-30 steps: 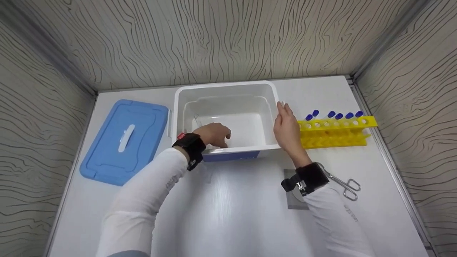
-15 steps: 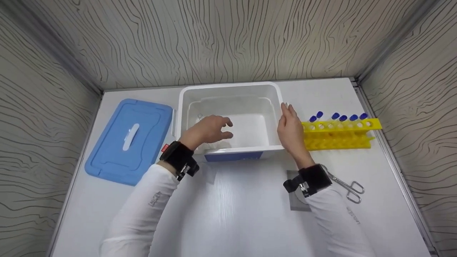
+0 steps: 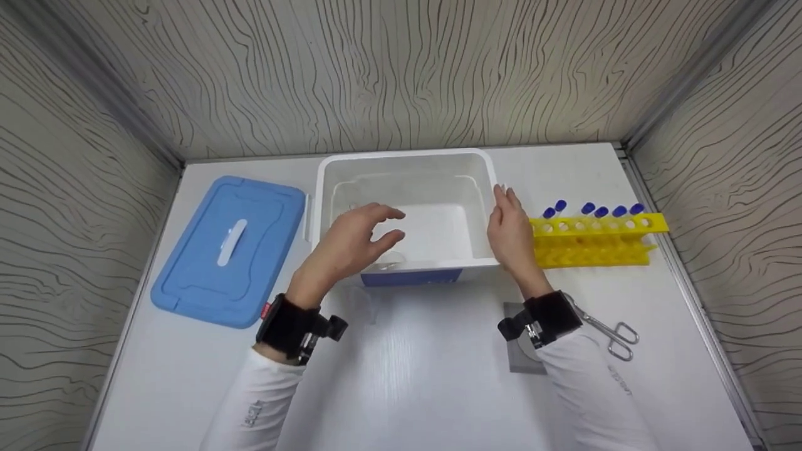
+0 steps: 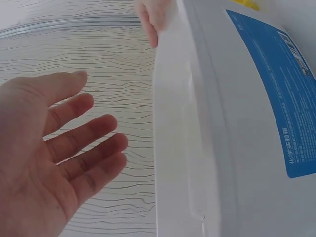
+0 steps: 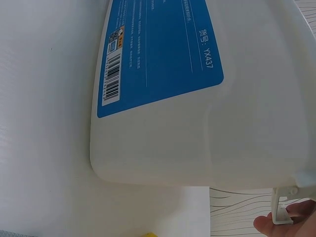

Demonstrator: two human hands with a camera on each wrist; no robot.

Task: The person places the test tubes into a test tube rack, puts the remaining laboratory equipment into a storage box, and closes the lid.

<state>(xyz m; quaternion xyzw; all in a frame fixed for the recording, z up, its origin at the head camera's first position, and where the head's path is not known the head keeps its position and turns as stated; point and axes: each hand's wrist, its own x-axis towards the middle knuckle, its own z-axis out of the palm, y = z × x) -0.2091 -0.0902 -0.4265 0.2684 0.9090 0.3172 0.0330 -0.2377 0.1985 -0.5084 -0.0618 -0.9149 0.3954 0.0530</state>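
In the head view, a white bin (image 3: 407,154) stands on the table (image 3: 388,376), its blue label (image 3: 410,277) facing the person. The left hand (image 3: 351,241) is over the bin's left part, thumb and fingers set wide apart. The right hand (image 3: 510,232) rests along the bin's right edge, fingers fairly straight. A clear object (image 3: 390,259) lies inside by the near wall. The blue lid (image 3: 229,250) lies left of the bin; to the right is a yellow rack (image 3: 598,228) with blue-capped tubes (image 3: 588,207). Nearer the person, metal tongs (image 3: 617,338) and a grey square (image 3: 523,362) are partly hidden by the right wrist.

In the left wrist view, the left hand's palm shows, fingers slightly bent, well apart from the bin's rim.

In the right wrist view, the right hand's fingers are at a white latch (image 5: 282,210); whether they grip it cannot be told.
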